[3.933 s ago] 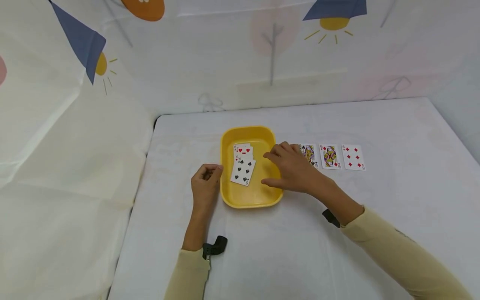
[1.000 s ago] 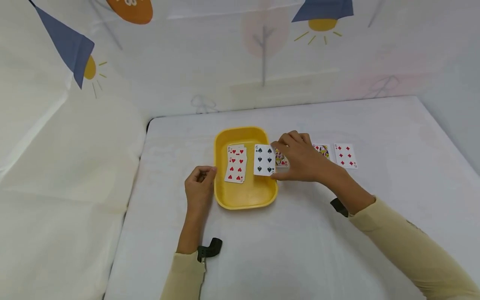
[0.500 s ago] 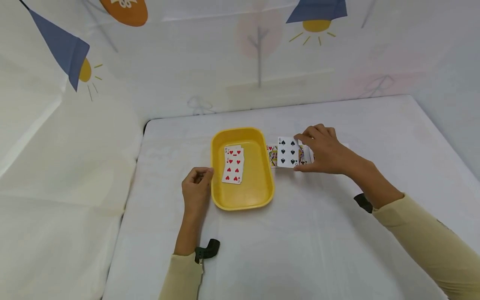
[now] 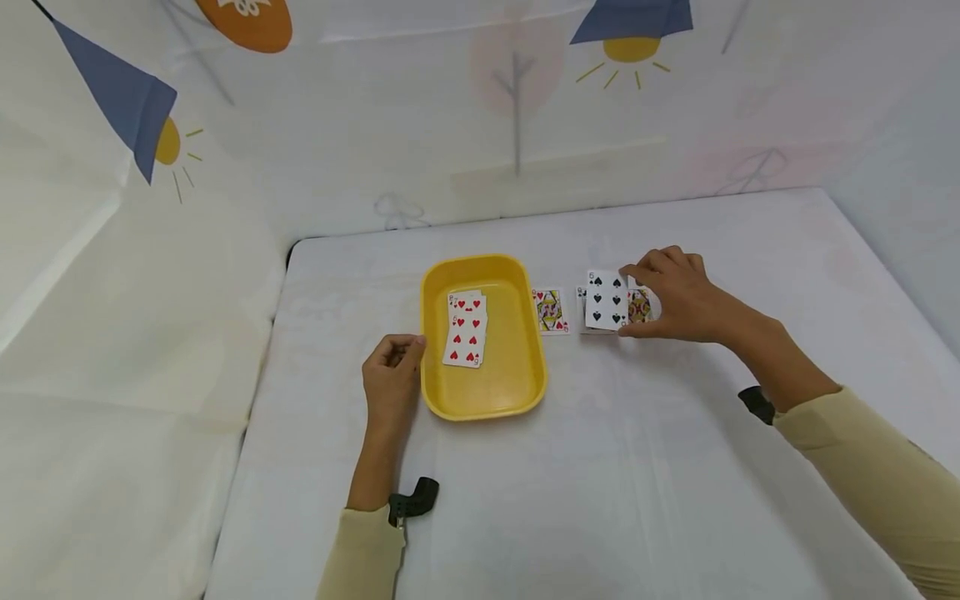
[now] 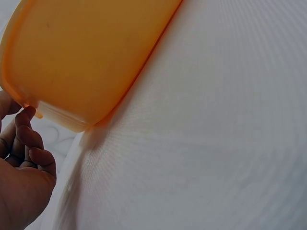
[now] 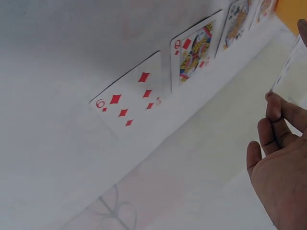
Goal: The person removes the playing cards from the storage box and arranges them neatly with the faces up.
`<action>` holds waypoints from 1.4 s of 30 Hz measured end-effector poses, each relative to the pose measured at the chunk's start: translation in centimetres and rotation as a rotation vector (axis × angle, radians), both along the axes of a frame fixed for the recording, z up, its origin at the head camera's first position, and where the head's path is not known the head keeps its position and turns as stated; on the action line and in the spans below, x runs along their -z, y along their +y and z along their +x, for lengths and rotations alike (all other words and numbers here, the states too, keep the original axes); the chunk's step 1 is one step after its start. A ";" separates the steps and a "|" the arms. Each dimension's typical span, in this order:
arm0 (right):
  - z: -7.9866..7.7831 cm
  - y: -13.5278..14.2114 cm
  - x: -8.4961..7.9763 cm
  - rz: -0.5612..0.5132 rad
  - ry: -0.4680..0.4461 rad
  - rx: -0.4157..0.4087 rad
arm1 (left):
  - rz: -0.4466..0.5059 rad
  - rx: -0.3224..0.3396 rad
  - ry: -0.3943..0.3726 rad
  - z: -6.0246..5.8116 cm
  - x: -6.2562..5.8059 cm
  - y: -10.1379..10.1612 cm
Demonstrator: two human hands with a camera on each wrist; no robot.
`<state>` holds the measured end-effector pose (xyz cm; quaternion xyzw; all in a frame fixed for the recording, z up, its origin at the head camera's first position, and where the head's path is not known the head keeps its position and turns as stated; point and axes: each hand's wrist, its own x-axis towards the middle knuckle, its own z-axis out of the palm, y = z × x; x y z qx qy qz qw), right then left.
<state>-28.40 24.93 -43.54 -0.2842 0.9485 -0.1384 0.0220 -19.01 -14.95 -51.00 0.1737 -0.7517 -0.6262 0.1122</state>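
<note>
My right hand (image 4: 678,292) pinches a six of spades (image 4: 606,300) by its right edge, above the row of cards. Under it lies a mostly covered queen of clubs, clearer in the right wrist view as a face card (image 6: 236,23). A queen of hearts (image 4: 551,312) is beside the yellow tray (image 4: 483,404). A queen of diamonds (image 4: 640,306) shows between my thumb and fingers. Inside the tray, a six of hearts (image 4: 466,337) tops a few overlapping cards. With fingers curled, my left hand (image 4: 392,375) pinches the tray's left rim.
In the right wrist view a six of diamonds (image 6: 129,98) ends the row; my hand hides it in the head view. A white cloth covers the table (image 4: 480,508). Behind stands a printed fabric wall (image 4: 390,125). Dark wrist straps (image 4: 415,498) sit at both sleeves.
My right hand has taken the six of spades from the tray pile and carried it rightward over the row, uncovering the six of hearts. My left hand has stayed at the rim.
</note>
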 end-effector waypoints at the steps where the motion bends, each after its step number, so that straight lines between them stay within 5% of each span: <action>1: 0.0 0.3 0.1 0.002 -0.004 0.001 | 0.001 -0.001 0.001 0.0 0.0 0.0; 42: -0.6 10.5 2.0 0.102 -0.084 0.149 | 0.039 0.020 0.035 -0.1 0.5 -0.2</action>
